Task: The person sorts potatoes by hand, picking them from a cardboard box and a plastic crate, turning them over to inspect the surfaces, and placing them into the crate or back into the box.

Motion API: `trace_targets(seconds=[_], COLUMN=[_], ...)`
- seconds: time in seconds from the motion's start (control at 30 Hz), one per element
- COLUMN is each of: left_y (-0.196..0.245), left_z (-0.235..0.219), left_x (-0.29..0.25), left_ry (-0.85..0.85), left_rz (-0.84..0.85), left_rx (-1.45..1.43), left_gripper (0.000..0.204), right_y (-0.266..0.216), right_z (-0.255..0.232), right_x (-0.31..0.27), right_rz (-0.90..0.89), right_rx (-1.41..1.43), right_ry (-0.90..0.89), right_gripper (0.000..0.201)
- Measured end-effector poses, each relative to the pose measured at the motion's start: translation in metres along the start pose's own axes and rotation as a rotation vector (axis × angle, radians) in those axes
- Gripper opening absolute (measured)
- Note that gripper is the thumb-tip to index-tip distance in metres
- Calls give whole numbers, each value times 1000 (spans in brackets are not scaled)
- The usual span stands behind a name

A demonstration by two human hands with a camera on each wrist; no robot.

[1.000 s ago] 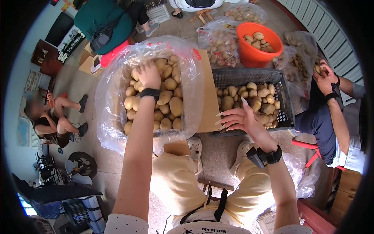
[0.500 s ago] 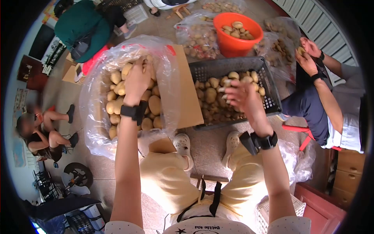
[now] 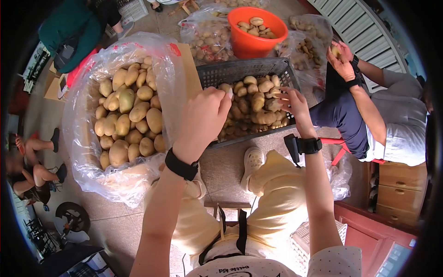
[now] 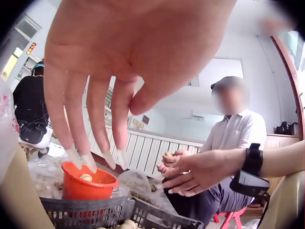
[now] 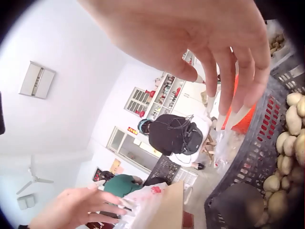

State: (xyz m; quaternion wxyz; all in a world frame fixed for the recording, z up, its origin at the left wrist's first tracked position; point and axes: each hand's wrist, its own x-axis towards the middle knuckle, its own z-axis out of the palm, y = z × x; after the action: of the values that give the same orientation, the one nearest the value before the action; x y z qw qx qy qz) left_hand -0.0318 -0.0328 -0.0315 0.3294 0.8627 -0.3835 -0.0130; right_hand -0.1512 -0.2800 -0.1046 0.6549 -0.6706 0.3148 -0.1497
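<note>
My left hand (image 3: pixel 203 117) is over the near left corner of the black plastic crate (image 3: pixel 247 69), its fingers long and loose with nothing between them in the left wrist view. Potatoes (image 3: pixel 258 101) fill much of the crate. My right hand (image 3: pixel 295 106) hovers at the crate's right side, fingers relaxed and apart, holding nothing. To the left stands a cardboard box lined with a clear plastic bag (image 3: pixel 78 120), holding larger potatoes (image 3: pixel 122 124); neither hand is in it.
Behind the crate is an orange bucket (image 3: pixel 235 41) of potatoes, with plastic bags (image 3: pixel 203 30) of potatoes around it. At the right, a seated person (image 3: pixel 387 106) holds a potato. A raised cardboard flap (image 3: pixel 190 64) stands between box and crate.
My left hand has left the potatoes in the lined box and moved right to the crate. My right hand stays over the crate's right part. The head view has turned right.
</note>
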Motion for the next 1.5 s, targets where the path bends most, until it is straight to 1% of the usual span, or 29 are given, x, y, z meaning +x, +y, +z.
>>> trace_targets(seconds=[0.07, 0.1, 0.13, 0.2, 0.27, 0.33, 0.37, 0.4, 0.47, 0.5, 0.53, 0.6, 0.63, 0.67, 0.7, 0.73, 0.77, 0.8, 0.87, 0.97, 1.07, 1.2, 1.3, 1.4, 1.43, 1.5], left_y=[2, 1, 0, -1, -3, -6, -8, -10, -13, -14, -13, -12, -11, -11, -11, -10, -12, -10, -9, -9, -9, -9, -5, -6, -6, -8], left_z=[-2, -1, 0, 0, -3, -6, -7, -9, -13, -15, -18, -19, -18, -17, -14, -13, -11, -13, -15, -12, -8, -10, -14, -11, -15, -15], left_x=[-1, -1, -1, 1, 4, 5, 5, 6, 5, 6, 6, 5, 6, 7, 7, 8, 7, 7, 9, 10, 10, 11, 11, 10, 10, 10], left_ry=[47, 48, 77, 112, 64, 93, 109, 123, 177, 188, 196, 212, 204, 196, 248, 297, 261, 265, 212, 269, 267, 244, 240, 298, 264, 270], left_rz=[37, 33, 38, 36, 4, -1, 7, -8, 15, -1, -19, -59, -57, -60, -58, -51, -52, -50, -98, -63, -75, -105, -126, -114, -131, -119], left_rx=[33, 26, 72, 117, 150, 144, 141, 136, 145, 142, 162, 195, 214, 238, 208, 178, 192, 225, 220, 225, 247, 170, 168, 152, 127, 134], left_gripper=[30, 30, 30, 31, 33, 35, 37, 37, 39, 39, 41, 43, 45, 47, 49, 50, 49, 48, 47, 45, 44, 45, 45, 46, 46, 45], right_y=[19, 32, 48, 81, 94, 106, 113, 123, 137, 138, 146, 162, 164, 268, 252, 239, 224, 222, 213, 206, 191, 203, 197, 186, 184, 184], right_z=[-3, -3, -5, -12, -10, -12, -11, -13, -16, -12, -14, -12, -5, -48, -30, -12, 15, 23, 27, 33, 45, 48, 55, 68, 72, 77], right_x=[10, 17, 26, 45, 55, 70, 77, 87, 109, 109, 121, 144, 140, 209, 200, 188, 183, 182, 175, 171, 157, 156, 164, 175, 177, 175], right_rz=[64, 92, 94, 144, 117, 354, 309, 302, 239, 159, 150, 125, 147, 169, 125, 104, 103, 110, 131, 156, 177, 227, 236, 238, 242, 263], right_rx=[-113, -179, -187, -455, -438, -379, -432, -449, -808, -874, -886, -1229, -1171, -1190, -1166, -1160, -1142, -1126, -1104, -1063, -1017, -962, -927, -888, -874, -844], right_ry=[-11, 22, 20, -46, -76, -87, -30, -42, 48, 63, 49, -256, -157, -148, -132, -163, -183, -193, -202, -212, -224, -238, -248, -262, -267, -275], right_gripper=[34, 35, 35, 37, 40, 44, 50, 50, 49, 54, 54, 63, 72, 77, 77, 77, 77, 77, 76, 76, 75, 75, 74, 74, 74, 73])
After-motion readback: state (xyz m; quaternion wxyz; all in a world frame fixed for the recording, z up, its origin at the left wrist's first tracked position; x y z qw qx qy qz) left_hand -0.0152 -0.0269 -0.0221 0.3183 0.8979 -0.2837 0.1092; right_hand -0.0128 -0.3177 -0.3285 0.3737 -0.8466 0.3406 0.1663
